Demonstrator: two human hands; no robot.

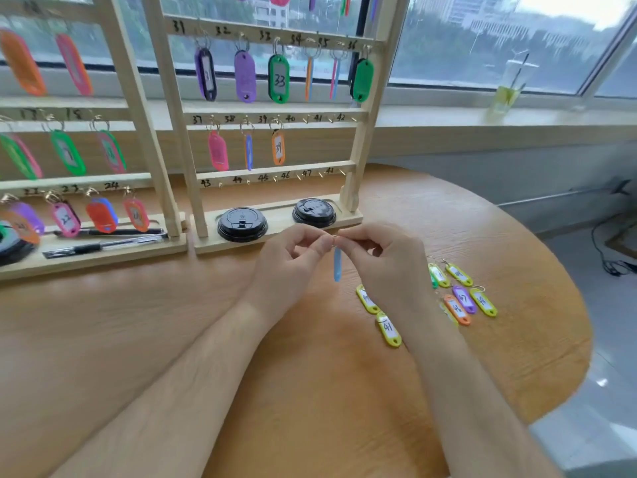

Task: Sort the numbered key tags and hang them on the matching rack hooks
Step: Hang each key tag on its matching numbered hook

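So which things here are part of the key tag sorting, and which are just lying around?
Job: blue tag, pinched at its ring by left hand and right hand; loose tags on the table; numbered rack.
Lying about: black cup lids; pens; drink on the windowsill.

green tag (pixel 279 79) "33", yellow tag (pixel 388 328) "41"

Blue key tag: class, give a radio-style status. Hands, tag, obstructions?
Left hand and right hand both pinching the ring. Blue key tag hangs edge-on, number hidden. Nothing between it and the rack; loose tags lie right.
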